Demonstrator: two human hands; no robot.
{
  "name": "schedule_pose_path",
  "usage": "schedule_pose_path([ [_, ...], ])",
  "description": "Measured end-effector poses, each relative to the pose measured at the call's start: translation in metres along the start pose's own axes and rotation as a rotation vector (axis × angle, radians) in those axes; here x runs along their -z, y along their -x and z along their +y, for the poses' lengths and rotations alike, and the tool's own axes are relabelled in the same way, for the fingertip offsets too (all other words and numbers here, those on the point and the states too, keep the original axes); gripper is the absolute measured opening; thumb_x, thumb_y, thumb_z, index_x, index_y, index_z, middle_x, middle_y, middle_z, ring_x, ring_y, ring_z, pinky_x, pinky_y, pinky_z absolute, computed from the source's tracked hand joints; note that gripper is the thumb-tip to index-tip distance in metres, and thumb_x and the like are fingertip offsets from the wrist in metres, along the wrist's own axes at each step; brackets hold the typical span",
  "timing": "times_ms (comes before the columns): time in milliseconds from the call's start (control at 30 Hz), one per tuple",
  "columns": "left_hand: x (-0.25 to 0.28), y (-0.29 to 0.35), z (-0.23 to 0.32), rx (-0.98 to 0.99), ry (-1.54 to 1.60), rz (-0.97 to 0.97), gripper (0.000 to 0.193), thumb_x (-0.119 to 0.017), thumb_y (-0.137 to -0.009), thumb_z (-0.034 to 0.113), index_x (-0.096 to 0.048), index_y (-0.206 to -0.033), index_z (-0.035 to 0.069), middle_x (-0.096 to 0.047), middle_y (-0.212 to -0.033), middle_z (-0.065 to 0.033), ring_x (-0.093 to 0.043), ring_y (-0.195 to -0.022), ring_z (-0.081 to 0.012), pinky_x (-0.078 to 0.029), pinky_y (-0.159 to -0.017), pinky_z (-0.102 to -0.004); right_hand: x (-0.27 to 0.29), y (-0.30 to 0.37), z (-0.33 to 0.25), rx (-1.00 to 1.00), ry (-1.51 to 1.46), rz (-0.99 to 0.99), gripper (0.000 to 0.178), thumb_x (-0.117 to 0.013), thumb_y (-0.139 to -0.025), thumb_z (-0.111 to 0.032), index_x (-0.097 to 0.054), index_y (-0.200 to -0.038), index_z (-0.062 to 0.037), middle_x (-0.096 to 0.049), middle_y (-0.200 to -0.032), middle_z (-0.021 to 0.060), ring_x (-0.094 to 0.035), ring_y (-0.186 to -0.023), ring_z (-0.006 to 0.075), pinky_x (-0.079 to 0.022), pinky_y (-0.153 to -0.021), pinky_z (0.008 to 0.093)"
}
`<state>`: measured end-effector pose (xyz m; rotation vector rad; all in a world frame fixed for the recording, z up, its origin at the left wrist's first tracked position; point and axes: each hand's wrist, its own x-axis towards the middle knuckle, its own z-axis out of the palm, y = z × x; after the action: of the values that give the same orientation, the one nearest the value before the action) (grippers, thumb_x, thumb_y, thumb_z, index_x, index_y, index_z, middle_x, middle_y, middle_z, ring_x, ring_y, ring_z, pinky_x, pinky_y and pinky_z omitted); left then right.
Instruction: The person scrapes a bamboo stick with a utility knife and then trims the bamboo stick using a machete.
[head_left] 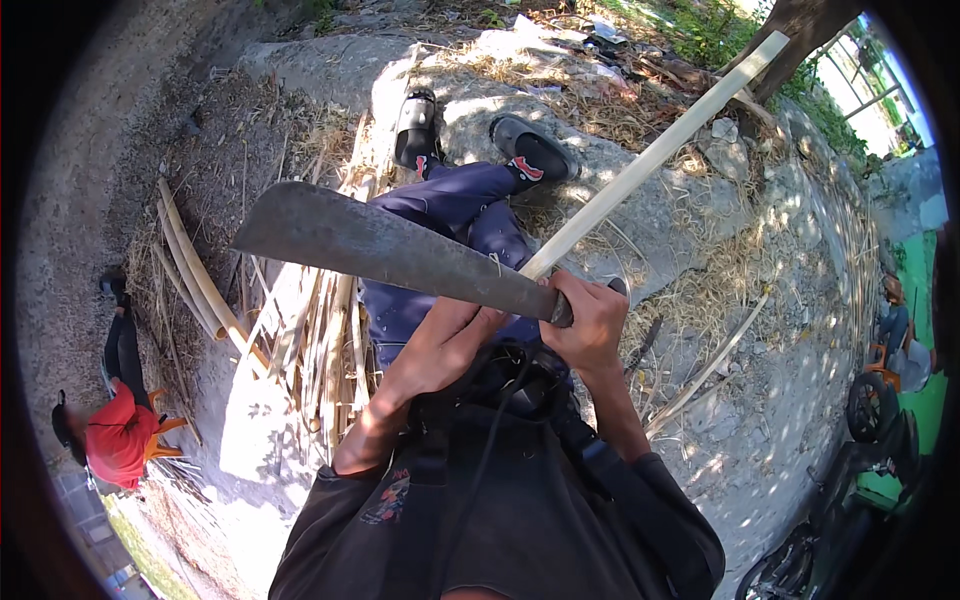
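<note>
A broad, dark machete lies across my lap area, its wide end pointing to the left. My right hand is wrapped round its handle end. A long, pale wooden strip runs from the upper right down to the blade and passes behind it. My left hand is closed just below the blade, in line with the strip's near end; the blade hides part of that grip. A small curl of shaving sits on the blade edge by the strip. Under the tool are my legs in blue trousers, stretched out and crossed.
Split strips lie piled left of my legs, with curved poles farther left. A person in red sits at far left. Dry shavings cover the rocky ground. A tree trunk stands upper right; a motorcycle is lower right.
</note>
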<state>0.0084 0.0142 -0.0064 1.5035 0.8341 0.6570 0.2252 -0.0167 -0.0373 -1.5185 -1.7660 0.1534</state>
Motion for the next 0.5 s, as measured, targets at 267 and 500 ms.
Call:
schedule_pose_path([
  [267,-0.004,0.001,0.024,0.016,-0.204,0.116,0.022,-0.053,-0.112,0.014,-0.067,-0.112,-0.003,-0.060,-0.080,-0.0134,-0.056,-0.074,-0.0252,-0.045,-0.070,-0.0403,0.003,-0.010,-0.007,0.000,-0.054,0.042,0.015,-0.080,-0.081,-0.014,-0.067,-0.086,-0.0092,-0.064,-0.066,0.0116,-0.065,-0.058,0.0337,-0.045,-0.054,0.0415],
  [500,-0.012,0.009,0.009,-0.135,-0.313,0.257,0.022,-0.054,-0.111,0.012,-0.067,-0.106,-0.005,-0.058,-0.075,-0.0115,-0.053,-0.069,-0.0199,-0.042,-0.065,-0.0371,0.003,-0.001,0.004,0.027,0.026,-0.098,0.034,-0.082,-0.066,-0.014,-0.070,-0.098,-0.0126,-0.073,-0.079,0.0045,-0.072,-0.068,0.0301,-0.053,-0.062,0.0408],
])
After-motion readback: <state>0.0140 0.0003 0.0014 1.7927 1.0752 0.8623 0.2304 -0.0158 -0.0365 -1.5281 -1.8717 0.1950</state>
